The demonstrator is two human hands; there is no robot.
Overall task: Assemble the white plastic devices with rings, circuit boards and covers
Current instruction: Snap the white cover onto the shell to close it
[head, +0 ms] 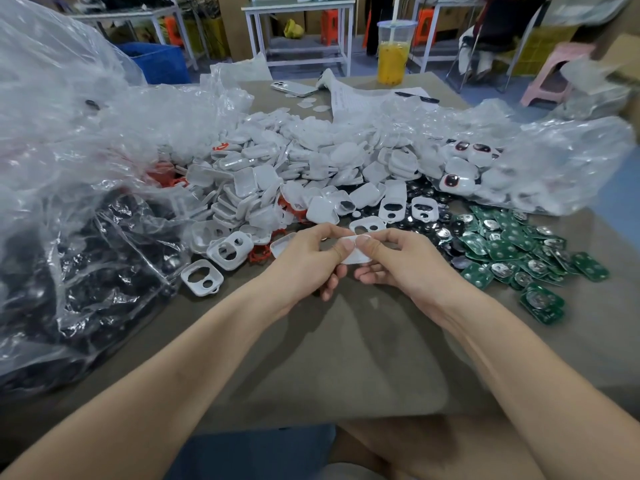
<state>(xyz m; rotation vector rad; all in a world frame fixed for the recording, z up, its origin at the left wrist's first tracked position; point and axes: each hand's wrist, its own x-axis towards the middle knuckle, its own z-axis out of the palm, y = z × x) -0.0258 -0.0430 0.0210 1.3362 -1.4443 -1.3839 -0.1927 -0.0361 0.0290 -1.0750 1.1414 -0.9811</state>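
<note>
White device (356,258) half hidden under thumbs (347,250); plastic bag (62,161) cropped left.

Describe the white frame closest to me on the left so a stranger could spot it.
Start at the big clear bag of dark parts on the left. At its right edge lies a white frame with two holes. It is the frame nearest the person.

Landmark: clear drink cup (393,53) w/ orange liquid, at far edge of grey-brown worktable (346,358). Behind cup, to its left: white metal-frame table (298,8) w/ lower shelf, orange stool (328,26) under it. Far left of cup: blue crate (162,62), 2nd white-frame table (131,13) behind that. Right of cup: pink stool (554,72), yellow crate (543,46) beyond. Floor (498,97) blue-grey. Light even, soft.
</note>
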